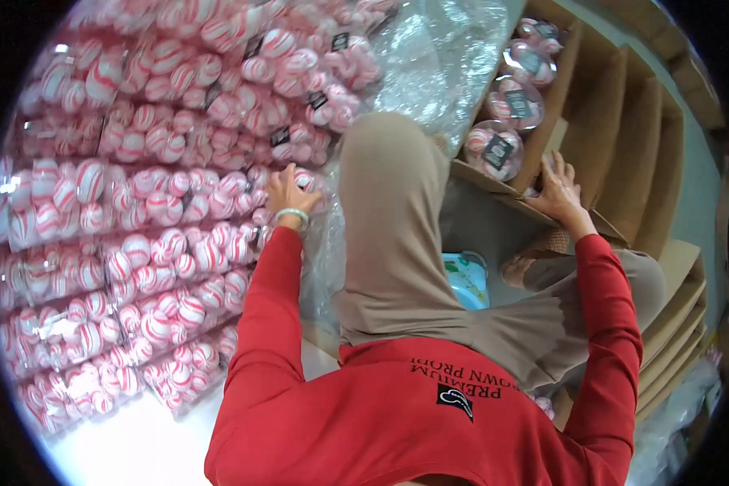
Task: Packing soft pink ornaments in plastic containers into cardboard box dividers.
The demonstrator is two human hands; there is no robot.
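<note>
My left hand (290, 196) reaches to the near end of a clear pack of red-and-white striped balls (306, 180), its fingers spread against the pack. A pale bracelet (292, 214) circles that wrist. On the other side, my right hand (560, 194) grips the near edge of an open cardboard box (535, 154), fingers curled over the cardboard. In the box's left compartment several clear round-ended packs of striped balls (495, 151) with dark labels stand in a row. Cardboard dividers (601, 130) split the rest of the box into long narrow slots.
Many packs of striped balls (162, 194) lie in rows at the left. Clear plastic film (429, 57) lies between them and the box. My bent leg (389, 211) is in the middle, beside a blue patterned stool (466, 279). Folded cardboard (676, 316) stands at right.
</note>
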